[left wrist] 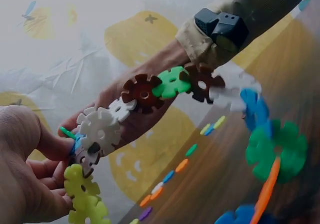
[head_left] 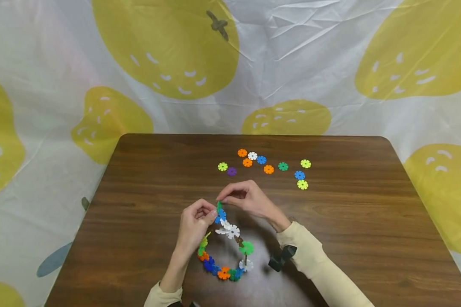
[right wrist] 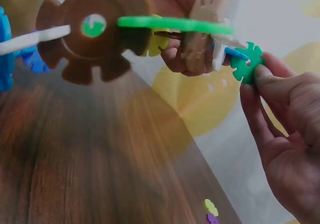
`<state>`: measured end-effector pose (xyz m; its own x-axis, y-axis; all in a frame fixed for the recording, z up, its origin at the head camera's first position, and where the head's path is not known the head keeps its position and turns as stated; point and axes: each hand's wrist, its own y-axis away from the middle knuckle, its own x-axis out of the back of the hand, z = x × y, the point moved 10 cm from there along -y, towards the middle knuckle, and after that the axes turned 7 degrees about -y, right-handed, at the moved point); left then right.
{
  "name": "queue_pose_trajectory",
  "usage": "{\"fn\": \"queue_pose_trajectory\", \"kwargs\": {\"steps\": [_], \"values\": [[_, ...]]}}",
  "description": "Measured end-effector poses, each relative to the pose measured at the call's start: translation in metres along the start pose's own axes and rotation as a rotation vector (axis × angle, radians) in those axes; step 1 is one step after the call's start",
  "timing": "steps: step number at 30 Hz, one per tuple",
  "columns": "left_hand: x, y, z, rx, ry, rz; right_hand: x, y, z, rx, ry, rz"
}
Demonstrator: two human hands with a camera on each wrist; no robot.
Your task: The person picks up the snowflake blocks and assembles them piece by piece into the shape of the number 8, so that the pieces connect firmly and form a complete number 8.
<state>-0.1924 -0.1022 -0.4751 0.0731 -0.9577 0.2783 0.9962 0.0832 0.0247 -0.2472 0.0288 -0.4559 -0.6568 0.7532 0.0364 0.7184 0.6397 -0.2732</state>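
Observation:
A chain of interlocking notched plastic discs [head_left: 223,273] in many colours curves in a loop below both hands. My left hand [head_left: 192,226] pinches it near one end, beside a blue disc [head_left: 220,216]. Thumb and fingertips of my right hand [head_left: 251,200] pinch a green disc [right wrist: 247,67], whose edge meets the blue disc in the right wrist view. White discs [head_left: 233,231] follow the blue one. Yellow discs [left wrist: 82,189] hang close to the left fingers in the left wrist view. Further along come brown, green, blue and orange discs.
Several loose discs lie toward the back of the brown wooden table [head_left: 150,170], among them a purple disc [head_left: 231,171], a dark green disc [head_left: 283,166] and an orange disc [head_left: 268,169]. A curtain with yellow fruit prints [head_left: 169,47] hangs behind the table.

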Motion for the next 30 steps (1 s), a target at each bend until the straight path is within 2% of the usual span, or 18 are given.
{"fn": "queue_pose_trajectory", "kwargs": {"steps": [7, 13, 16, 20, 25, 28, 30], "values": [[0.001, -0.002, 0.001, 0.011, -0.032, -0.001, 0.001, 0.004, 0.001, 0.000, 0.004, 0.054], [0.002, -0.003, 0.004, 0.011, -0.048, -0.017, 0.015, -0.003, 0.012, -0.046, 0.081, 0.117], [0.003, -0.002, 0.001, 0.020, -0.063, -0.015, 0.035, -0.010, 0.025, -0.095, 0.250, 0.186], [0.003, -0.001, -0.003, 0.014, -0.068, -0.008, 0.063, -0.020, 0.047, -0.186, 0.570, 0.245], [0.002, -0.001, -0.006, -0.002, -0.068, -0.007, 0.070, -0.030, 0.079, -0.295, 0.852, 0.149], [0.001, -0.002, -0.005, -0.015, -0.061, -0.008, 0.067, -0.032, 0.087, -0.298, 0.950, 0.107], [0.000, -0.002, -0.003, -0.025, -0.051, -0.011, 0.064, -0.032, 0.087, -0.265, 0.986, 0.098]]}}
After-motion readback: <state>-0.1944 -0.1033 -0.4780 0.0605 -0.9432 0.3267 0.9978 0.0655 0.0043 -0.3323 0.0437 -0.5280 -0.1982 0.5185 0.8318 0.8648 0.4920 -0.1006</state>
